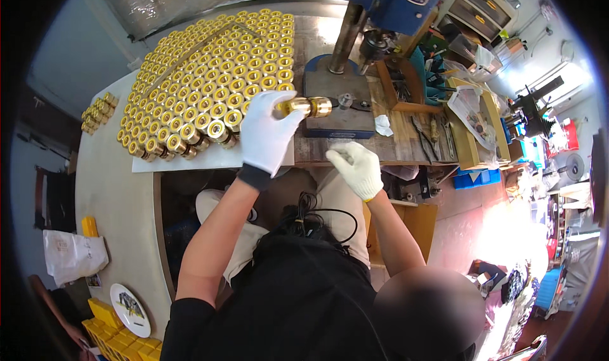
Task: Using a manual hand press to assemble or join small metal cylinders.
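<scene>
A white glove covers my left hand (pixel 268 132), which is closed around a brass cylindrical fitting (pixel 319 106). The fitting lies on its side in the grip, its free end pointing right above the drill press base (pixel 320 82). Lower right of it is my right hand (pixel 356 170), in a cream glove, raised near the bench's front edge. Its fingers are curled together, and whatever they may hold is hidden. Left of my left hand stand many brass fittings (pixel 190 91) in tight rows, yellow inside their round tops. A small metal piece (pixel 345 101) sits on the press base.
A thin strip (pixel 190 55) lies across the rows. The drill press column (pixel 346 40) rises behind the base. To the right are a wooden box (pixel 399 85), pliers (pixel 424 137) and a crumpled white tissue (pixel 383 125). A black cable (pixel 307 209) lies on my lap.
</scene>
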`<action>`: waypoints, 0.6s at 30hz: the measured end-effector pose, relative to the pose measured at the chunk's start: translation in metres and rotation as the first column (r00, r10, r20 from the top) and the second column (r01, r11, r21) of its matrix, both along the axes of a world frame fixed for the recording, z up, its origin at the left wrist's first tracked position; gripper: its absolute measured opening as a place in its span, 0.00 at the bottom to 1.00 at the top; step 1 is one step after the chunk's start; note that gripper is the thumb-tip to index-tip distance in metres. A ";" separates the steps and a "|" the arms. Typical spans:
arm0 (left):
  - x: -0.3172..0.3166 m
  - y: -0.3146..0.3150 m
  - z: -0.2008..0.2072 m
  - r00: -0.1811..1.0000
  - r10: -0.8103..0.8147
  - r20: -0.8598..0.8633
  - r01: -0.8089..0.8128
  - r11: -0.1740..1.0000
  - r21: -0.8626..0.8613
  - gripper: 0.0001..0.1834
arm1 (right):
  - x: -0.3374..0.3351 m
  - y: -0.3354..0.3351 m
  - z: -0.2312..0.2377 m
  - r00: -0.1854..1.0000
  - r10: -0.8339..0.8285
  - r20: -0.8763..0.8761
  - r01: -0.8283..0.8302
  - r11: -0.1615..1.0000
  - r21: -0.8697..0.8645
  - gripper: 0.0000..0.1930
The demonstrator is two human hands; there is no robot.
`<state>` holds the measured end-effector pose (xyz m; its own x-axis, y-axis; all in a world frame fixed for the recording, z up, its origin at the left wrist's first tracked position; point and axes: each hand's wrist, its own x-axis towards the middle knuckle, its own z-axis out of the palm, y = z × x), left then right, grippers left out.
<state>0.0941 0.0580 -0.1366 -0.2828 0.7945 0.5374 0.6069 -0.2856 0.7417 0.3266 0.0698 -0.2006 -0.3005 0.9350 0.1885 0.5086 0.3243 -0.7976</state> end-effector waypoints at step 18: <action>0.077 0.076 0.008 0.970 -0.134 -0.201 0.154 0.984 0.088 0.47 | 0.033 0.012 -0.016 0.874 -0.171 -0.456 -0.010 0.930 -0.369 0.11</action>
